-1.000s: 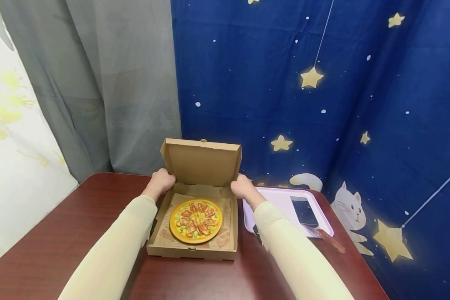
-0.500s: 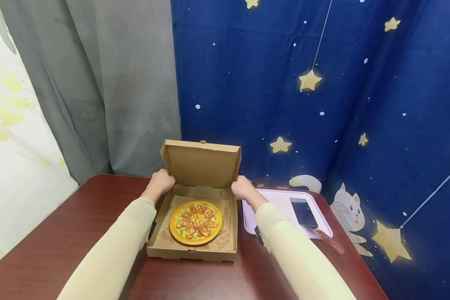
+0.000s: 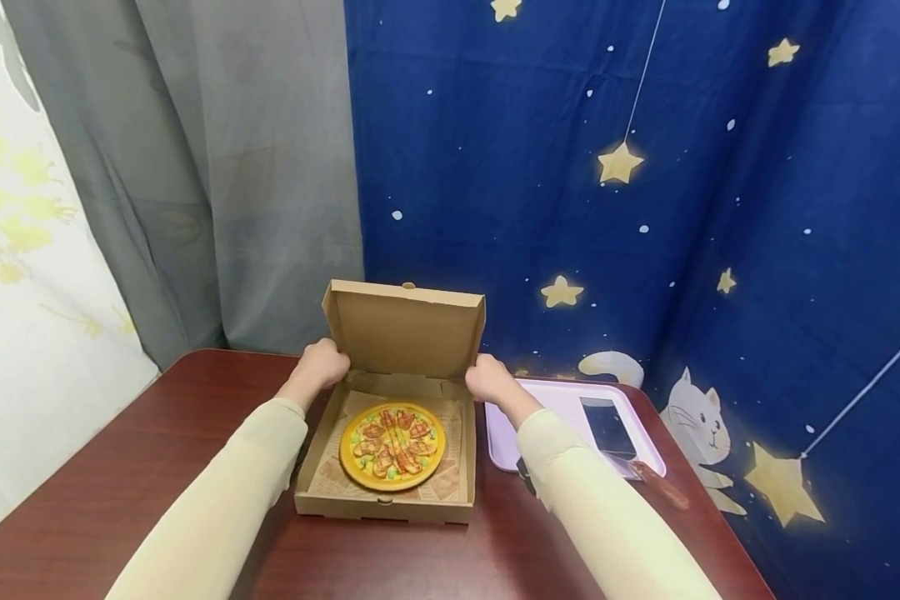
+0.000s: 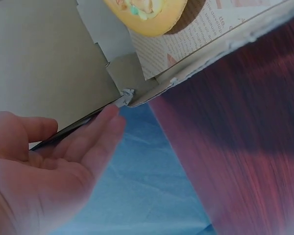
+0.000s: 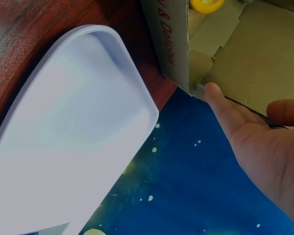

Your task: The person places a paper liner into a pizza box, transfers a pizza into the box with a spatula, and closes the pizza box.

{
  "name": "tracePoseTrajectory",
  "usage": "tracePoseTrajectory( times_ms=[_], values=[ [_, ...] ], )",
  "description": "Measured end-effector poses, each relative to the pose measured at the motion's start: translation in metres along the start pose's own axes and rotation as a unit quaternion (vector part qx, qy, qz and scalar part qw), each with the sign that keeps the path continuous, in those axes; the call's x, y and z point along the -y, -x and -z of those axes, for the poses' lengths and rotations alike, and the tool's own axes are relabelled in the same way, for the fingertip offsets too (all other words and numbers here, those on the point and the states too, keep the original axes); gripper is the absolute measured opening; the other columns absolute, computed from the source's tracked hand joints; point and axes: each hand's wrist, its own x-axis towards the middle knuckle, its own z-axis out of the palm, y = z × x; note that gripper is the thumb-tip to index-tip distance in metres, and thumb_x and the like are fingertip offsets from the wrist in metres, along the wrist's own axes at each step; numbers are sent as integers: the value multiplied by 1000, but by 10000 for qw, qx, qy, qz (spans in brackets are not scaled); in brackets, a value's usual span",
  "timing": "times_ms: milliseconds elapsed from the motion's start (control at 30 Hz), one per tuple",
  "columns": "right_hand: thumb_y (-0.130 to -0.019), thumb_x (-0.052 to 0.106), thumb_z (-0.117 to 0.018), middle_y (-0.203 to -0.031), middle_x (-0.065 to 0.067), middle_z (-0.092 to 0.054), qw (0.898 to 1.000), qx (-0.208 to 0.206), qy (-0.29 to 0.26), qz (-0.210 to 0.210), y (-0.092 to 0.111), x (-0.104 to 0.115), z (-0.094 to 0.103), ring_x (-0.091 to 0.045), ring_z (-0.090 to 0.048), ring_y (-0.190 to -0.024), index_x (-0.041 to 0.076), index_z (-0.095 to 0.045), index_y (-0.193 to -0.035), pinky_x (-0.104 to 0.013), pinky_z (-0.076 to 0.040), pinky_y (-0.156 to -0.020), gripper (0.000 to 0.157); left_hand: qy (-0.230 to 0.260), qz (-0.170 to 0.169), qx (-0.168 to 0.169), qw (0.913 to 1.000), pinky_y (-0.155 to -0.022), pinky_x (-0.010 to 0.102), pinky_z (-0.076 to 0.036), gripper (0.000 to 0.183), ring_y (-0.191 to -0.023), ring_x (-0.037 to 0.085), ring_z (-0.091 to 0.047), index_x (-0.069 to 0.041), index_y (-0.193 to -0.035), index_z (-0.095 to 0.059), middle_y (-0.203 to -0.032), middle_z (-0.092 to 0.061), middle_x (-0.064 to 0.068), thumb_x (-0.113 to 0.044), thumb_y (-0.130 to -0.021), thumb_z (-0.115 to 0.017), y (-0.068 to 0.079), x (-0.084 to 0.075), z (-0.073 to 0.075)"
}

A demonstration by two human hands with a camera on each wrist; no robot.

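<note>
A cardboard pizza box (image 3: 382,506) stands on the table with its lid (image 3: 405,329) raised at the back. Inside, on printed brown paper (image 3: 450,479), lies a toy-like pizza (image 3: 392,446) with a yellow rim. My left hand (image 3: 324,363) pinches the lid's left side edge close to the hinge; in the left wrist view, thumb and fingers (image 4: 95,139) lie on either side of the cardboard. On the opposite edge my right hand (image 3: 487,377) grips the lid the same way, its thumb (image 5: 284,111) on the inner face in the right wrist view.
To the right of the box a lilac tray (image 3: 504,450) sits near the table's far edge. A dark flat rectangle (image 3: 607,425) lies on it, beside a wooden-handled tool (image 3: 660,483) whose handle sticks out past the rim. Curtains (image 3: 495,167) hang behind the table (image 3: 157,467).
</note>
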Motion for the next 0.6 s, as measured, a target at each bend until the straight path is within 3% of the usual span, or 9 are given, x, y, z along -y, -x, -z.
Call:
tracePoseTrajectory(
  times_ms=[100, 200, 333, 400, 467, 533, 600],
  values=[
    [-98, 10, -43, -97, -20, -73, 9998, -10, 182, 49, 1, -1, -1, -24, -67, -70, -8, -68, -116, -28, -56, -59, 35, -48, -38, -3, 10000, -70, 39, -51, 25, -89, 35, -62, -10, -79, -49, -92, -62, 20, -18, -100, -39, 3, 0, 1],
    [-99, 9, -43, -89, -16, -69, 9994, -38, 329, 77, 1, -2, -2, -22, -61, -65, -7, -68, -113, -26, -49, -56, 34, 40, -88, 30, 9999, -74, 43, -52, 27, -90, 36, -62, -8, -80, -52, -100, -66, 24, -20, -102, -42, -8, 12, -4],
    [-102, 12, -43, -94, -18, -70, 9989, -64, 436, 141, 2, -3, -5, -25, -63, -73, -8, -68, -122, -32, -53, -64, 38, 87, -270, -53, 9996, -76, 51, -53, 34, -88, 36, -61, -6, -89, -64, -105, -70, 23, -30, -102, -44, -61, 61, -30],
    [-103, 12, -43, -106, -22, -74, 9986, -104, 485, 196, 2, -4, -6, -29, -67, -84, -8, -67, -128, -40, -58, -74, 40, -3, -355, -189, 9992, -76, 54, -53, 37, -87, 35, -61, -8, -92, -69, -103, -72, 19, -36, -101, -46, -92, 90, -47],
    [-103, 13, -44, -118, -25, -74, 9980, -169, 555, 266, 3, -6, -7, -34, -70, -97, -8, -66, -131, -48, -60, -88, 41, -114, -422, -346, 9984, -72, 53, -51, 37, -84, 35, -59, -12, -88, -69, -96, -72, 13, -39, -98, -46, -115, 113, -60],
    [-103, 13, -45, -128, -27, -73, 9979, -200, 534, 293, 4, -7, -8, -38, -71, -109, -8, -66, -132, -53, -59, -98, 41, -56, -425, -280, 9987, -72, 52, -52, 33, -86, 36, -60, -13, -85, -67, -97, -71, 14, -38, -98, -48, -116, 117, -61],
    [-102, 12, -46, -133, -27, -71, 9980, -207, 506, 312, 6, -8, -9, -42, -70, -117, -7, -65, -134, -55, -57, -102, 42, 31, -516, -254, 9983, -68, 47, -51, 28, -83, 38, -58, -13, -80, -62, -94, -69, 17, -32, -96, -50, -105, 112, -57]
  ],
)
